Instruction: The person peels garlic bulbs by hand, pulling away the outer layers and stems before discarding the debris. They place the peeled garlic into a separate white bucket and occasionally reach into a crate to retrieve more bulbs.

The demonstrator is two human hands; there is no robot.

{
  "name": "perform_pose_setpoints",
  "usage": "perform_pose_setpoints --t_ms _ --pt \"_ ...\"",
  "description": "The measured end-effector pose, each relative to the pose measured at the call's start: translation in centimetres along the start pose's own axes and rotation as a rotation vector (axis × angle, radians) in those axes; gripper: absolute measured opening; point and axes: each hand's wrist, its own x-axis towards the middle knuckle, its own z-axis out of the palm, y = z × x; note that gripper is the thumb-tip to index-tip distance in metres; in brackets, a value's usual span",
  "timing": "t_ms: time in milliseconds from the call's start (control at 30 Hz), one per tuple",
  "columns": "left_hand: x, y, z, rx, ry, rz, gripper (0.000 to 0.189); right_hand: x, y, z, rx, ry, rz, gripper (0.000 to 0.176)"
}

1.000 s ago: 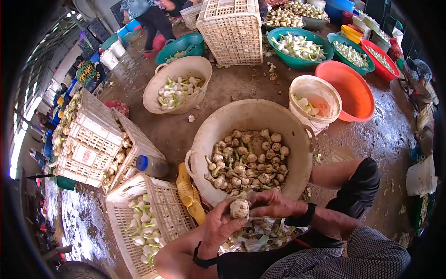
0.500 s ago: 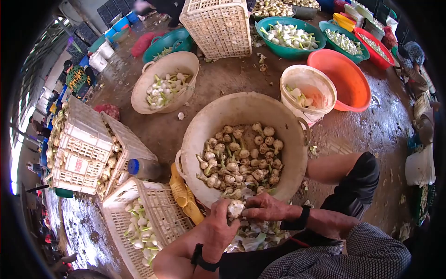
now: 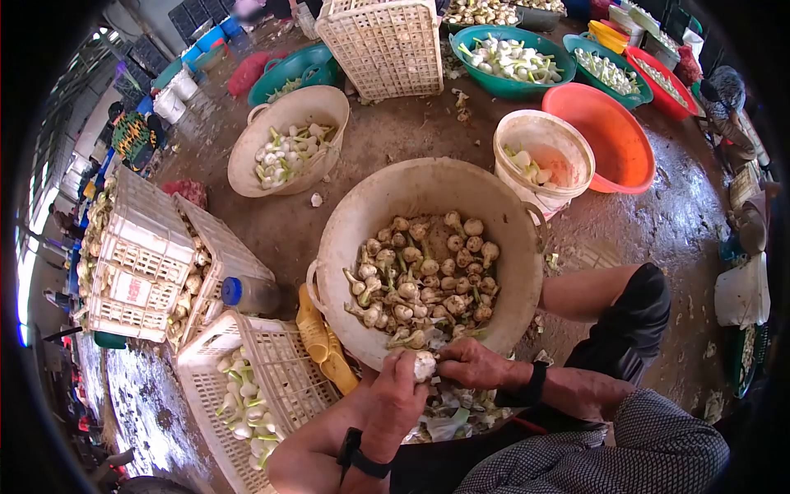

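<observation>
Close in front of me, my left hand [image 3: 395, 398] is closed round a whitish garlic bulb [image 3: 424, 366], its pale face turned up. My right hand [image 3: 480, 363] is curled beside that bulb with thumb and fingertips pinched together; whatever is between them is too small to make out. Just beyond both hands stands a large beige tub [image 3: 350, 212] with two handles, holding many soil-stained garlic bulbs [image 3: 411, 290] with short stems. Loose garlic skins [image 3: 448, 421] lie heaped below my hands, between my legs.
A white crate [image 3: 288, 362] with peeled garlic and a yellow sandal [image 3: 317, 333] sit at left, near a blue-lidded jar [image 3: 251, 294]. Stacked crates [image 3: 140, 272] stand farther left. Ahead are a beige basin [image 3: 247, 156], a white bucket [image 3: 514, 128] and an orange basin [image 3: 634, 156]. Other people sit at both sides.
The bulb in my left hand has shifted slightly right and up, showing a paler face. My right fingers have drawn in from spread along the bulb to a tighter pinch beside it.
</observation>
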Motion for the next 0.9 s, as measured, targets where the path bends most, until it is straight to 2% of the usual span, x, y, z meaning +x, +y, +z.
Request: perform_pose_setpoints --t_ms 133,200,233,300,333,400,433,500,567,633,700,900 --pt "-0.2 -0.5 -0.4 -0.133 0.041 -0.091 0.056 0.2 -0.5 -0.1 0.015 -0.015 -0.003 0.017" --pt "-0.9 -1.4 0.1 -0.501 0.102 -0.287 0.055 0.3 0.2 -0.1 -0.012 -0.033 -0.078 0.019" --pt "-0.7 -1.2 -0.3 -0.498 0.100 -0.284 0.055 0.2 0.0 -0.1 -0.009 -0.030 -0.081 0.019" --pt "-0.3 -0.4 -1.3 -0.468 0.055 -0.363 0.054 -0.4 -0.6 0.1 0.208 0.010 0.068 0.020" --pt "-0.3 -0.4 -1.3 -0.469 0.057 -0.365 0.054 -0.6 -1.3 0.0 0.206 0.008 0.069 0.020" --pt "-0.2 -0.4 -1.2 -0.158 0.011 -0.256 0.052 -0.8 -2.9 -0.3 0.089 0.014 0.126 0.020" --pt "-0.1 -0.3 -1.1 -0.159 0.009 -0.254 0.052 -0.6 -2.4 -0.4 0.090 0.017 0.127 0.020" --pt "-0.1 -0.1 -0.7 -0.035 -0.023 -0.137 0.050 -0.1 -0.7 -0.7 -0.118 -0.031 -0.101 0.019" --pt "-0.2 0.0 -0.7 -0.059 -0.050 -0.168 0.051 0.0 -0.3 -0.6 -0.107 -0.019 -0.127 0.019" --pt "-0.1 0.4 -0.7 0.034 -0.082 -0.114 0.051 -0.1 -0.1 -0.6 -0.095 -0.011 -0.150 0.020" --pt "-0.2 0.1 -0.3 0.021 -0.067 -0.083 0.051 -0.2 -0.1 -0.7 -0.078 -0.023 -0.074 0.019" --pt "-0.2 -0.2 -0.2 -0.055 -0.051 -0.062 0.053 0.1 0.9 -0.5 -0.056 -0.019 -0.066 0.014"
